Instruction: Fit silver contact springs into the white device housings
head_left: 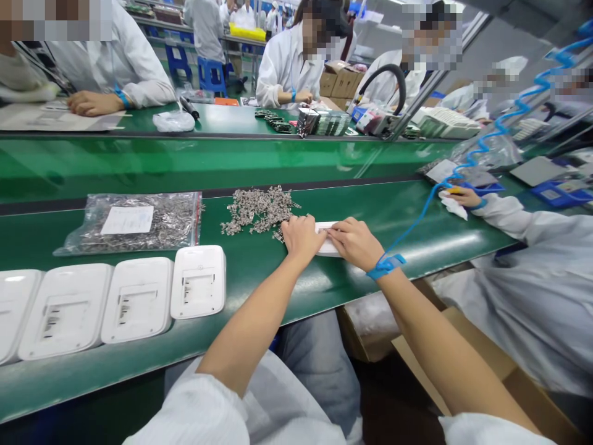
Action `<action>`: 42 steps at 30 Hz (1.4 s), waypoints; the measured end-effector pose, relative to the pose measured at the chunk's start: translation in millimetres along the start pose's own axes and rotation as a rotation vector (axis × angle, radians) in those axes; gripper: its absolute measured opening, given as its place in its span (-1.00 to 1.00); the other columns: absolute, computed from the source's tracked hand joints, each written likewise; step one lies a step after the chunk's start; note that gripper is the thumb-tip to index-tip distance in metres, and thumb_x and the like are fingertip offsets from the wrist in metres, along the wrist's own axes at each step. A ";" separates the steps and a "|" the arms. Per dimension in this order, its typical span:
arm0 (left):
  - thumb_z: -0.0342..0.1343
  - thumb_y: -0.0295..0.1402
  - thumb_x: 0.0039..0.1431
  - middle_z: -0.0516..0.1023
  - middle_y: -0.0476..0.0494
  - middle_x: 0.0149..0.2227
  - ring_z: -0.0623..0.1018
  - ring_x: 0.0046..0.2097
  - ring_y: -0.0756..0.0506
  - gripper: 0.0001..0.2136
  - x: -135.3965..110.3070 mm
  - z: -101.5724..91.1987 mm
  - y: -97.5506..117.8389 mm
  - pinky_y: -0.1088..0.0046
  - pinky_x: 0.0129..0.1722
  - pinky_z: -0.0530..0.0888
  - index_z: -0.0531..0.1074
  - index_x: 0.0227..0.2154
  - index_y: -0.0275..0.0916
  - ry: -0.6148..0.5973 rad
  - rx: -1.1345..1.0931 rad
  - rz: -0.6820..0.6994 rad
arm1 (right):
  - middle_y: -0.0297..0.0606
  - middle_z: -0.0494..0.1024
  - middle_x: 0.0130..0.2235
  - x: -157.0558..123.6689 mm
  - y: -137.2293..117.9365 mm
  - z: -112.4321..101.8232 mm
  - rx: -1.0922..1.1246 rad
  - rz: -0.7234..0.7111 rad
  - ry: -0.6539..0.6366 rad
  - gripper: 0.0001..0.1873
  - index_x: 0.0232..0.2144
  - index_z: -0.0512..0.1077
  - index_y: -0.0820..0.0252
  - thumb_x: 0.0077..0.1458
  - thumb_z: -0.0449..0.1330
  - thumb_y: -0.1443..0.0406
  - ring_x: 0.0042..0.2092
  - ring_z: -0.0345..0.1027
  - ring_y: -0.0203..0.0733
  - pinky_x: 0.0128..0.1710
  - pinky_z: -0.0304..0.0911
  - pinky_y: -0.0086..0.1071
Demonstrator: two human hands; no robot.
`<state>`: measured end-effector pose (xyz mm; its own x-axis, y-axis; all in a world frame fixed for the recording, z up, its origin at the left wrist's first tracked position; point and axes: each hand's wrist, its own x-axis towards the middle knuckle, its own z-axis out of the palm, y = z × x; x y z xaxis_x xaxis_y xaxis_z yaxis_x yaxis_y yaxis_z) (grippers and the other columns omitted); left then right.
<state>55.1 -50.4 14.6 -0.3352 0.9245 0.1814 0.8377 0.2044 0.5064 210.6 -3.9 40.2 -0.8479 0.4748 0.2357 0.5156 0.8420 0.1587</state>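
Note:
A white plastic housing (328,248) lies on the green bench between my two hands, mostly covered by them. My left hand (300,238) grips its left side with bent fingers, close to a pile of small metal clips (259,209). From the right, my right hand (356,242) has its fingers pinched together on the housing's face. Any small part under those fingertips is hidden. A blue wrist strap (386,266) with a coiled cord circles my right wrist.
Several finished-looking white housings (198,281) with open battery bays stand in a row at left. Behind them lies a clear bag of metal clips (139,222). The blue coiled cord (419,213) crosses the right side. A co-worker's hand (466,198) rests on the bench at right.

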 end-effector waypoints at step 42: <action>0.09 -0.22 0.26 0.60 -0.18 -0.21 0.43 -0.04 -0.23 -0.83 -6.8 0.5 4.1 0.20 -0.11 0.23 0.48 -0.30 -0.19 -0.020 0.028 -0.081 | -0.19 0.65 -0.37 41.3 8.9 -9.7 0.033 0.441 -0.185 -0.81 -0.42 0.63 0.17 0.08 0.22 0.24 -0.30 0.49 -0.06 -0.39 0.14 -0.34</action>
<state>60.9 -55.7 15.0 -0.3940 0.9108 0.1232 0.8200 0.2878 0.4947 181.4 20.7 60.7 -0.5585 0.8236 0.0989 0.8294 0.5564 0.0504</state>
